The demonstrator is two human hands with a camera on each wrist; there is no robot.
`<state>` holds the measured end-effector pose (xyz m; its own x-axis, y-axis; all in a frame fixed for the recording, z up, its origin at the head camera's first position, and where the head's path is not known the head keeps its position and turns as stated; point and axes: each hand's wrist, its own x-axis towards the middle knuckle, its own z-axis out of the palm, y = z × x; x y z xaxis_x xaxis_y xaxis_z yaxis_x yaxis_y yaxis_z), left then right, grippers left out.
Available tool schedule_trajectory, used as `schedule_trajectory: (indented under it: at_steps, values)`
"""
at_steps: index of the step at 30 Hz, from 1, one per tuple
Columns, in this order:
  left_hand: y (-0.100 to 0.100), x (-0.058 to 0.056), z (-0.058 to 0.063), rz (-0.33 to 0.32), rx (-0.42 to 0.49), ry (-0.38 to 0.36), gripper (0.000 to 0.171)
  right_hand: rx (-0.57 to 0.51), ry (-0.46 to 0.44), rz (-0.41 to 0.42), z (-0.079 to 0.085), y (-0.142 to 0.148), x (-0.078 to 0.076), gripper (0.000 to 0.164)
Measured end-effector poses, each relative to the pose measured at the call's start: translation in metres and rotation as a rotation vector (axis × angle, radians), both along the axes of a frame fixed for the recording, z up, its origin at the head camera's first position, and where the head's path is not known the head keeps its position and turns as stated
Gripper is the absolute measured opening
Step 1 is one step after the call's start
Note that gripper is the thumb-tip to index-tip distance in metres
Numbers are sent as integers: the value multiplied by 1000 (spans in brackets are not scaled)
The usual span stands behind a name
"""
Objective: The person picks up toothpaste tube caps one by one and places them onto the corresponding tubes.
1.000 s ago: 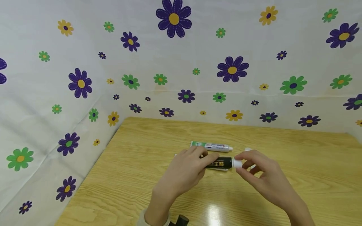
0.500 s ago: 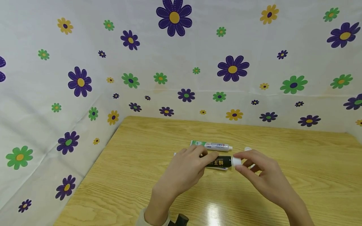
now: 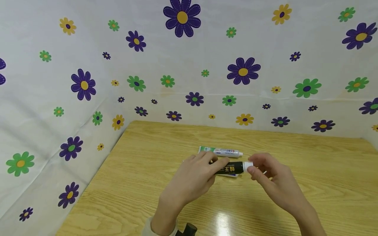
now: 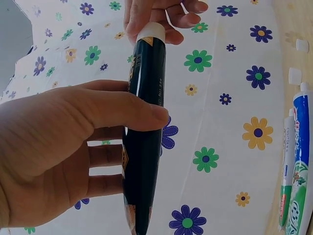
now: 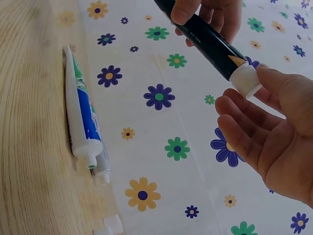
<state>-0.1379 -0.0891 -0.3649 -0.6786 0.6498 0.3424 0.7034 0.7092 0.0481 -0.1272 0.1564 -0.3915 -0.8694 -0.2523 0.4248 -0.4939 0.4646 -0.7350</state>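
Black tube, 1: held above the table in the left hand, thumb across the body, fingers curled around the far side. Long axis runs left to right in the head view, capped end towards the right hand.

White cap, 1: at the black tube's right end, pinched between the right hand's thumb and forefinger, remaining fingers loosely bent. The right hand is the nearer to it; the left grips the tube's body. Tightness of fit: cannot tell.

Blue and green tube, 1: lying on the table, nozzle bare, partly hidden below the black tube.

Slim white and green tube, 1: lying just beside it, also uncapped.

Loose caps, 2: white, on the table near the bare nozzles.
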Motion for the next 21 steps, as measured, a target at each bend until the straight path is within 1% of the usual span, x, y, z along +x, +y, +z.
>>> schedule_trajectory:
  at_steps: [3,6,9,13,21]
  values:
    - [0,0,0,-1,13,-7,41,2,25,20,-1,1,0,27]
    - [-1,0,-1,-2,30,-11,42,11,56,50,-2,2,0,37]
    - [-1,0,-1,-3,42,-6,43,27,73,66,-2,3,0,41]
    - [-1,0,-1,-7,45,6,42,38,77,62,-1,4,0,42]
    - [-1,0,1,-11,30,17,41,28,65,47,0,4,1,40]
